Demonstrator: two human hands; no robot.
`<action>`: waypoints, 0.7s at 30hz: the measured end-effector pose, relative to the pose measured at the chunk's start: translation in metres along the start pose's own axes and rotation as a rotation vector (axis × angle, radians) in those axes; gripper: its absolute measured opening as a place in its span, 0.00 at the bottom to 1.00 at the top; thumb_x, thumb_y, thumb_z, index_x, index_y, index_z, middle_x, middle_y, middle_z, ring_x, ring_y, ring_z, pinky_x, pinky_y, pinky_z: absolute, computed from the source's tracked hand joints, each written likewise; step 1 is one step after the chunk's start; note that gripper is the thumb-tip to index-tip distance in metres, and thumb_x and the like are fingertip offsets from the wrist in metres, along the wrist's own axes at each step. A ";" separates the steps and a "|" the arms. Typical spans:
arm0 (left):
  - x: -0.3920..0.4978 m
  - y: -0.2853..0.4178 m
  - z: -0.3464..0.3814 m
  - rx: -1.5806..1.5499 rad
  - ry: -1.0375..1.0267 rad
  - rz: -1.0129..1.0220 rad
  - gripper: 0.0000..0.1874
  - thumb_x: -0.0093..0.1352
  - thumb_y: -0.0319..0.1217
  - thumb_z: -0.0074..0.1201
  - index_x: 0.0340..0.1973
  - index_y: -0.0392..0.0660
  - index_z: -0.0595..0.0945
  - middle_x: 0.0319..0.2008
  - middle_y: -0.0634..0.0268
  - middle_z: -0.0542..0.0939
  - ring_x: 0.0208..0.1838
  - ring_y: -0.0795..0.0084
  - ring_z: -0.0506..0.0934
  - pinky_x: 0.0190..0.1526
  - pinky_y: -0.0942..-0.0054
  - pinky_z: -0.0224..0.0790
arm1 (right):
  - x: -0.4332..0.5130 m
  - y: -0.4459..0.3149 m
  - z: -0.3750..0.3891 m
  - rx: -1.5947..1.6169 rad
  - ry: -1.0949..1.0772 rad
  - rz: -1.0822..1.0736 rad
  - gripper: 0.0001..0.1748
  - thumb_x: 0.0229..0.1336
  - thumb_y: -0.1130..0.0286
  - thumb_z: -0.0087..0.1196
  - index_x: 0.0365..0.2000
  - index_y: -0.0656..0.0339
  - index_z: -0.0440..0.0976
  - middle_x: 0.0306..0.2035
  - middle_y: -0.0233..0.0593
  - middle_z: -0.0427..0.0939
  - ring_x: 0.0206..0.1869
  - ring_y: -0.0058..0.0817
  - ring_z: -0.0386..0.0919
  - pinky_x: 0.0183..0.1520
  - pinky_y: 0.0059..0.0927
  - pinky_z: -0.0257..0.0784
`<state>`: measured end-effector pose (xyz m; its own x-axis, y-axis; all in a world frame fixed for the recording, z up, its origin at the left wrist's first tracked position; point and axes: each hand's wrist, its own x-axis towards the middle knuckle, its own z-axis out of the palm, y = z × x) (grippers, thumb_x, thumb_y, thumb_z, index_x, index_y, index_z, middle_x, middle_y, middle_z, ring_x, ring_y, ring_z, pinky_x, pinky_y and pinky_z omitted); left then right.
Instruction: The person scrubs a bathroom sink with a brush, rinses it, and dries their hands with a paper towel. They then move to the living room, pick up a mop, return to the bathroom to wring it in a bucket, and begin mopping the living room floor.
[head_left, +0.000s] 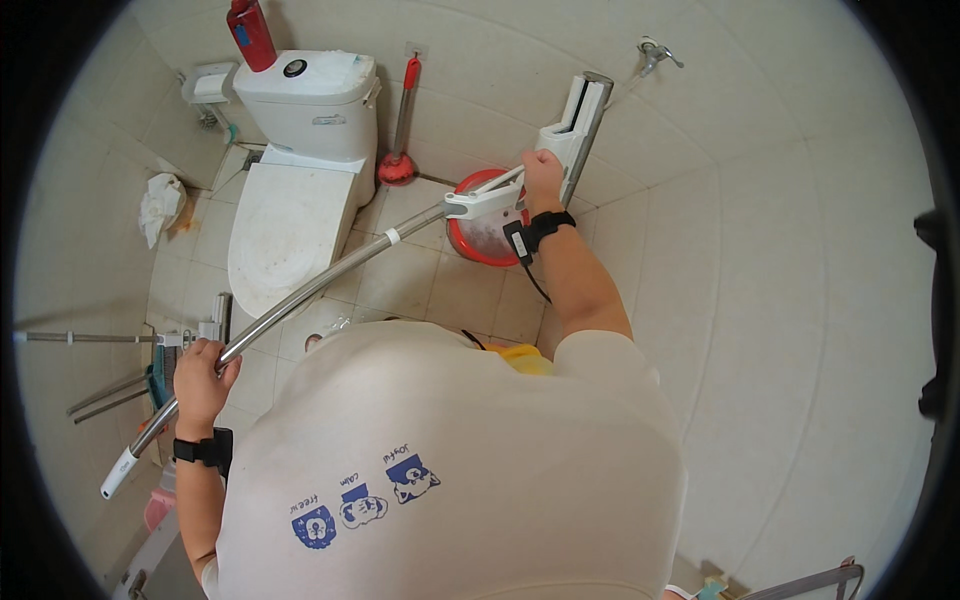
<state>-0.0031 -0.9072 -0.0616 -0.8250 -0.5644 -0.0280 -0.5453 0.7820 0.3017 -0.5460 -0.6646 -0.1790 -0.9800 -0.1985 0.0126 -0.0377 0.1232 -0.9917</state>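
Observation:
A squeeze mop's long metal pole (322, 279) slants across the view, its white end grip (118, 474) at the lower left. My left hand (204, 381) is closed around the lower part of this pole. At the upper right, my right hand (543, 180) grips the mop's white plastic lever linkage, just beside the mop head (577, 135); its fingers partly hide the part held. The mop head is tilted up near the wall. Below the linkage and my right hand stands a round red-rimmed bucket (487, 253), partly covered by them. Both wrists wear black straps.
A white toilet (289, 225) with its lid down stands left of centre, a red bottle (253, 37) on its tank. A red plunger (397, 169) leans by the wall. Another mop (112, 338) and a teal dustpan (156, 384) are at left. A tap (656, 54) projects from the wall.

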 end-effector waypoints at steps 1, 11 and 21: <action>0.000 -0.001 0.000 0.000 -0.011 -0.002 0.10 0.58 0.33 0.63 0.28 0.42 0.79 0.24 0.59 0.74 0.28 0.54 0.74 0.31 0.60 0.65 | -0.001 -0.001 0.000 -0.021 0.002 -0.014 0.12 0.51 0.72 0.55 0.15 0.62 0.67 0.14 0.28 0.64 0.18 0.19 0.62 0.21 0.28 0.58; 0.045 0.039 0.033 -0.101 -0.293 -0.201 0.13 0.60 0.38 0.60 0.28 0.40 0.80 0.24 0.54 0.79 0.30 0.51 0.78 0.32 0.57 0.68 | -0.002 0.004 0.002 -0.035 -0.035 -0.035 0.12 0.51 0.72 0.55 0.17 0.63 0.66 0.15 0.30 0.65 0.20 0.19 0.64 0.24 0.29 0.61; 0.042 0.047 0.059 -0.188 -0.478 -0.331 0.13 0.61 0.41 0.58 0.28 0.43 0.80 0.20 0.55 0.78 0.27 0.53 0.77 0.31 0.62 0.68 | 0.013 -0.025 -0.004 -0.713 -0.042 -0.738 0.08 0.45 0.71 0.58 0.25 0.64 0.72 0.29 0.42 0.77 0.33 0.39 0.74 0.40 0.40 0.69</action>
<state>-0.0724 -0.8784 -0.1046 -0.6152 -0.5545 -0.5604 -0.7845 0.5007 0.3658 -0.5585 -0.6661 -0.1538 -0.6587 -0.4909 0.5702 -0.7487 0.5029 -0.4320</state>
